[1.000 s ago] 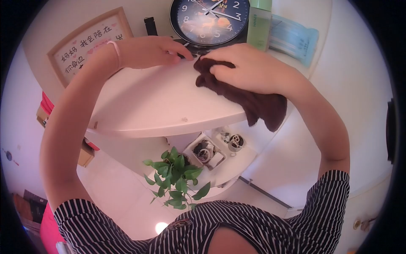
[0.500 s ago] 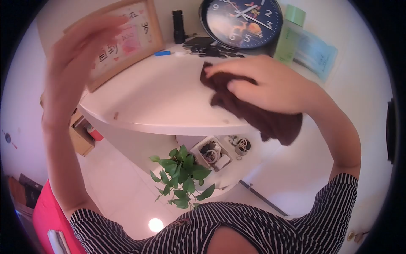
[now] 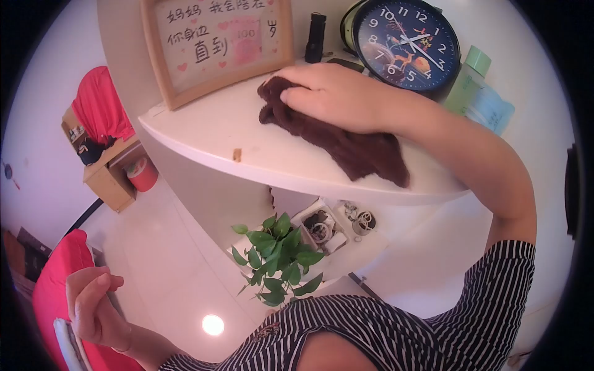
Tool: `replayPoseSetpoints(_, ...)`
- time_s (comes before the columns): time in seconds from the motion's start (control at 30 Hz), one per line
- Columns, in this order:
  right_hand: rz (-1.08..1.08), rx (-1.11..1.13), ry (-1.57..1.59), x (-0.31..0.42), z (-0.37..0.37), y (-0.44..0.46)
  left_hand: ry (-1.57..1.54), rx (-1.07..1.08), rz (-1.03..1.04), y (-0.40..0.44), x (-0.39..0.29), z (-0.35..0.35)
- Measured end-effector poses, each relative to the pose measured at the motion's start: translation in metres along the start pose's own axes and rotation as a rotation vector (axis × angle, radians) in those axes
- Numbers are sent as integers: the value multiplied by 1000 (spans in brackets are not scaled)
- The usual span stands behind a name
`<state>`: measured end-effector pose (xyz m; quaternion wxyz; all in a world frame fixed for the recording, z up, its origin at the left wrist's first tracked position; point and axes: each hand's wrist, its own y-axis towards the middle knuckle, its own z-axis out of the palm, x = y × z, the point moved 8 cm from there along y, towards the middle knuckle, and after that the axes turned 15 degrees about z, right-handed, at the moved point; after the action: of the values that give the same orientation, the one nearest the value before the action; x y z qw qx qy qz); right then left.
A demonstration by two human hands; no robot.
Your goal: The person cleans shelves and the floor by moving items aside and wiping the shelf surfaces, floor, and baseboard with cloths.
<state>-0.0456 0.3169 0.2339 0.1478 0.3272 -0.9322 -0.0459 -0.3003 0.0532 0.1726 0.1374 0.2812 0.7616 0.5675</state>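
Atop white shelf [image 3: 207,123], right fingers [image 3: 298,74] clutching brown cloth [image 3: 346,145]; left fingers [image 3: 90,298] loosely curled, free.

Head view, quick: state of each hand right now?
Left hand: fingers loosely curled, no object visible; cannot tell if fully closed.
Right hand: closed on the dark brown cloth, over the white shelf.

Shows dark brown cloth [image 3: 346,145], white shelf [image 3: 204,127], black-and-white striped shirt [image 3: 402,321] near, pale green bottle [image 3: 465,86] far right, green plant [image 3: 278,247].

Left grip [image 3: 96,307] dropped low — brown cloth [image 3: 362,151] slid nearer the picture frame [image 3: 216,51].
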Motion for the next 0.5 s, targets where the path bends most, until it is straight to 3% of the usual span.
replayPoseSetpoints(0.17, 58, 23, 39, 21, 7, 22, -37, -5, -95, -30, 11, -10)
replayPoseSetpoints(0.5, -300, -1, 131, 120, 31, 15, -146, -67, -128, -55, 23, -14)
